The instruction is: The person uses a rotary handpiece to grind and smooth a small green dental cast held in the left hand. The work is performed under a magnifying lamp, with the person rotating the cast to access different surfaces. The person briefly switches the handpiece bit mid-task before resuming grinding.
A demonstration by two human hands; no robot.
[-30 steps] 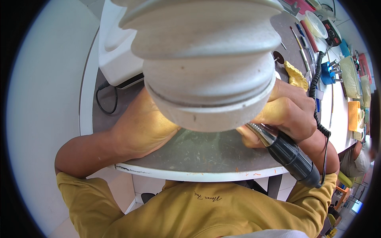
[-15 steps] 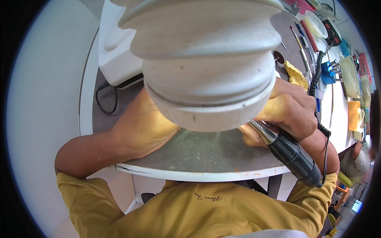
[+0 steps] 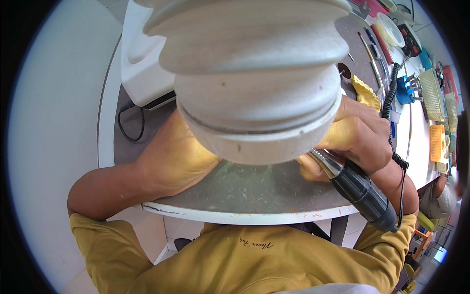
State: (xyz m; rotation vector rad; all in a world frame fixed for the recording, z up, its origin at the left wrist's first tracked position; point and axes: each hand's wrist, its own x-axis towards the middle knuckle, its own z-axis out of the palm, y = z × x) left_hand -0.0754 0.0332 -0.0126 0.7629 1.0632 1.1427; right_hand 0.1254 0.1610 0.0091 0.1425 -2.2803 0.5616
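Note:
A big grey ribbed hood (image 3: 254, 83) hangs close under the camera and hides the middle of the grey round table (image 3: 245, 196). My right hand (image 3: 360, 137) grips a black and silver rotary handpiece (image 3: 355, 188), whose tip runs under the hood. A black coiled cord (image 3: 391, 112) trails from it. My left hand (image 3: 174, 157) rests on the table with its fingers under the hood; what they hold cannot be seen.
A white machine (image 3: 142, 63) with a black cable (image 3: 129, 125) stands at the back left. A yellow dental cast (image 3: 367, 93), hand tools (image 3: 372, 59), a clear dish (image 3: 391, 29) and a blue bur stand (image 3: 405, 90) lie at the right. Another person (image 3: 440, 196) sits at the far right.
The right hand and handpiece have shifted only slightly. The left hand stays where it was.

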